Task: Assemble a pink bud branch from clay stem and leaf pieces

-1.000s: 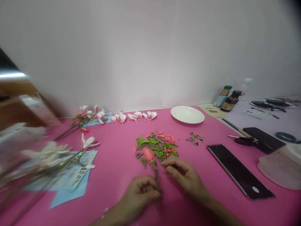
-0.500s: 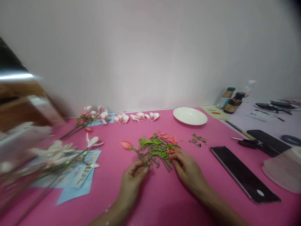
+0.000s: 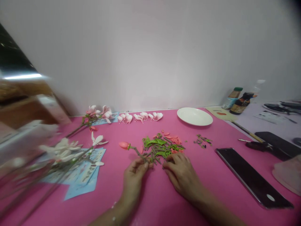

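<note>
A brown branch with a coral bud at its tip is pinched between the thumb and fingers of my left hand. The bud points to the left, above the pink table surface. Just beyond both hands lies a pile of brown stem pieces and green and coral parts. My right hand rests at the near right edge of this pile, its fingers curled down and together near the stem pieces. Whatever is under those fingertips is too small to make out.
Pink petals stand in groups near the wall, beside a white plate. White flowers lie at left on blue papers. Small parts, a black phone, a screwdriver and bottles are at right.
My right hand has moved left along the near edge of the pile, closer to my left hand. The branch in my left hand has tilted lower to the left. The view has shifted slightly.
</note>
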`<state>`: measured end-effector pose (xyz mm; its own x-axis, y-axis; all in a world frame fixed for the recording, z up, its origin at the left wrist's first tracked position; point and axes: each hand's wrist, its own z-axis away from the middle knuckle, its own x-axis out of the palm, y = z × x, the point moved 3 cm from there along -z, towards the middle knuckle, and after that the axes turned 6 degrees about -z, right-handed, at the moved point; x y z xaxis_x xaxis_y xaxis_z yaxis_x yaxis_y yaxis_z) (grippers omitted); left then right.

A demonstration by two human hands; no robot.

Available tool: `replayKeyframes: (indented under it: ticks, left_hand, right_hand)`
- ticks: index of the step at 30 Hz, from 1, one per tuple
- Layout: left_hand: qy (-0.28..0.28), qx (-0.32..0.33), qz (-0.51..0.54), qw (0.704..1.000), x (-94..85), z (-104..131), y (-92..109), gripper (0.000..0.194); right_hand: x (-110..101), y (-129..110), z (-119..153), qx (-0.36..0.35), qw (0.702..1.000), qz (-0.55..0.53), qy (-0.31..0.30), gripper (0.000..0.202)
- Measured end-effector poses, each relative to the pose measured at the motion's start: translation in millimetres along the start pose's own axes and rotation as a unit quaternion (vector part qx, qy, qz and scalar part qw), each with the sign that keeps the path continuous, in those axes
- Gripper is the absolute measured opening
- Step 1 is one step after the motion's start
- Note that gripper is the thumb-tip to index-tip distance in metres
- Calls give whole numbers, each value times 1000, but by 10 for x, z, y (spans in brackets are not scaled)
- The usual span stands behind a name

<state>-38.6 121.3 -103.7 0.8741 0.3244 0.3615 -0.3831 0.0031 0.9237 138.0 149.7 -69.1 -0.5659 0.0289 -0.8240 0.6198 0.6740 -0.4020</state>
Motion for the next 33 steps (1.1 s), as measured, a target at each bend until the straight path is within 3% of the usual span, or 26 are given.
replayKeyframes:
  ticks: [15,22,28,33]
  left_hand:
    - [0,30,-2,1000,-33,-95,-10,21]
    - [9,34,30,999,-46,-139,-27,19]
    - [31,42,44,998,-60,-185,-20,20]
    - [55,53,42,996,-94,-213,-40,20]
  right_hand:
    - [-73,-77,-1,-2,999,17,30,18]
    - [-90,-213,-111,39,997,46,-44,20]
    - [68,-218,-408,17,995,85,-55,14]
    - [125,-192,-454,8,994,93,-64,14]
